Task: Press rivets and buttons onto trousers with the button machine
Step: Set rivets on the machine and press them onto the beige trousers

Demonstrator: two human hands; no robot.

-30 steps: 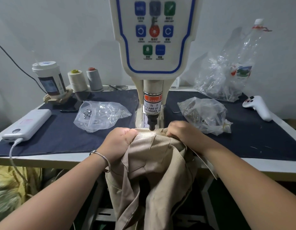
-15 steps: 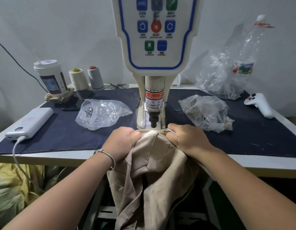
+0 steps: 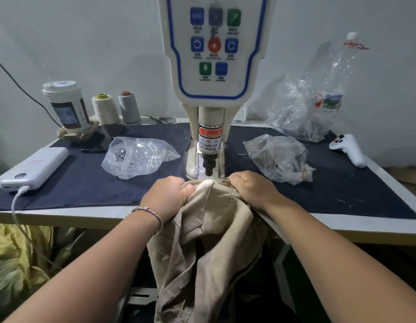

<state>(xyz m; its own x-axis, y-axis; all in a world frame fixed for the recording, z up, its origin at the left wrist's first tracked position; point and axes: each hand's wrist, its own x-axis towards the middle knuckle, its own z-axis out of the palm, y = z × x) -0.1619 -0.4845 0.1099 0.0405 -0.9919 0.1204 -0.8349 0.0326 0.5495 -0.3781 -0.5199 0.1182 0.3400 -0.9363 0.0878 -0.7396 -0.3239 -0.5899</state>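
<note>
Two hands hold the work at the front edge of the tabletop (image 3: 342, 226). My left hand (image 3: 166, 197) is clenched on a bunch of the beige trousers (image 3: 209, 229), fingers curled into the cloth, a metal bangle (image 3: 147, 212) on that wrist. My right hand (image 3: 251, 187) is likewise curled tight on the waistband at the opposite side. Between the two fists the cloth is drawn up toward the button machine (image 3: 213, 66), its top edge lying just below and in front of the black punch head (image 3: 209, 165). The punch stands raised, clear of the cloth. One rivet (image 3: 232, 200) is set in the fabric, just beside my right hand. The rest of the trousers hangs off the tabletop edge toward the floor.

A dark cloth mat (image 3: 81, 183) covers the tabletop on both sides of the machine. Left of the machine lies a clear bag of metal fittings (image 3: 137, 157); right of it a second clear bag (image 3: 278, 158), contents brownish and indistinct. A larger plastic bag (image 3: 298, 115) sits at the rear right against the wall, with a white handheld controller (image 3: 349, 149) near it. At the rear left stand a lidded cup (image 3: 66, 106) and two thread cones (image 3: 116, 108). A white power bank (image 3: 36, 167) lies at the left edge, cable attached.
</note>
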